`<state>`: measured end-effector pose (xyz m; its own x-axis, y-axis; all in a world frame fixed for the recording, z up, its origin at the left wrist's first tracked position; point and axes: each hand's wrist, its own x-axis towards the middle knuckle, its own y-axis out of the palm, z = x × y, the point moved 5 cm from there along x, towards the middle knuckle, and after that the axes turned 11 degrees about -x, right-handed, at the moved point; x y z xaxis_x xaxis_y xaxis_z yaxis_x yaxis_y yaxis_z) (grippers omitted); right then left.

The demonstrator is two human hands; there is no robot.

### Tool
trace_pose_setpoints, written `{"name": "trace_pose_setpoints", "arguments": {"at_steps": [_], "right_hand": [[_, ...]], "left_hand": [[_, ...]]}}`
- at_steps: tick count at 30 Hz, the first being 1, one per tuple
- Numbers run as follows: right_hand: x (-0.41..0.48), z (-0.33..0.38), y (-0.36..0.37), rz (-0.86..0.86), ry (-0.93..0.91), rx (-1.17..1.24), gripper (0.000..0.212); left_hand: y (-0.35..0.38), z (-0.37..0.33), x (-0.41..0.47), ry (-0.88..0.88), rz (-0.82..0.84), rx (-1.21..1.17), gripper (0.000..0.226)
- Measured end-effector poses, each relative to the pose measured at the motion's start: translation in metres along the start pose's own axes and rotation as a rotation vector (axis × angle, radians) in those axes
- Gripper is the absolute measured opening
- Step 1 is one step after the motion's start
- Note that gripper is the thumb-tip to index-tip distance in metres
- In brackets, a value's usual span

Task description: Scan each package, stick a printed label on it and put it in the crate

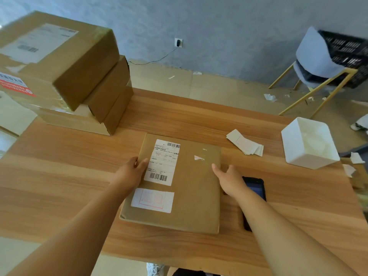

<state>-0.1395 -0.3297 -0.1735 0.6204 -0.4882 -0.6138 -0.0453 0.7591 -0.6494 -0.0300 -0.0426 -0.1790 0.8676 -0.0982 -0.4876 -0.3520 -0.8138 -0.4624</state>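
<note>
A flat brown package (191,192) lies in the middle of the wooden table (59,176). It bears a white shipping label (162,162) with barcodes and, below that, a smaller white label with red print (152,200). My left hand (129,172) rests on the package's left edge, fingers straight beside the shipping label. My right hand (229,180) hovers at the right edge with spread fingers and holds nothing. A black handheld scanner (255,194) lies on the table under my right wrist. A small pile of printed labels (245,144) lies to the right. The black crate (346,54) sits on a chair at the far right.
Several brown boxes (65,70) are stacked at the table's back left. A white square tray (308,142) stands at the right edge. The chair with yellow legs (314,76) stands beyond the table on a floor littered with paper scraps.
</note>
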Motion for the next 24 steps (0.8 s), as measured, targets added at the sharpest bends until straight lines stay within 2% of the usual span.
{"name": "trace_pose_setpoints", "arguments": {"at_steps": [3,5,9,13,18,24], "right_hand": [[0.014,0.004,0.001,0.108,-0.06,-0.012,0.065],[0.02,0.007,0.0,0.124,-0.085,-0.023,0.061],[0.023,0.015,-0.003,0.092,-0.129,-0.058,0.054],[0.008,0.036,-0.005,-0.004,-0.258,-0.03,0.044],[-0.031,0.076,0.009,-0.071,-0.424,-0.015,0.033],[-0.097,0.152,0.079,-0.068,-0.67,0.03,0.025]], "left_hand": [[0.001,-0.003,0.004,-0.02,-0.03,0.007,0.057],[-0.001,-0.002,0.002,-0.036,-0.048,-0.008,0.051],[-0.002,0.007,-0.014,-0.055,-0.073,-0.149,0.046],[-0.017,0.02,-0.039,-0.03,-0.147,-0.317,0.04],[-0.059,0.051,-0.077,-0.037,-0.182,-0.67,0.028],[-0.153,0.106,-0.127,0.03,-0.255,-0.8,0.049]]}}
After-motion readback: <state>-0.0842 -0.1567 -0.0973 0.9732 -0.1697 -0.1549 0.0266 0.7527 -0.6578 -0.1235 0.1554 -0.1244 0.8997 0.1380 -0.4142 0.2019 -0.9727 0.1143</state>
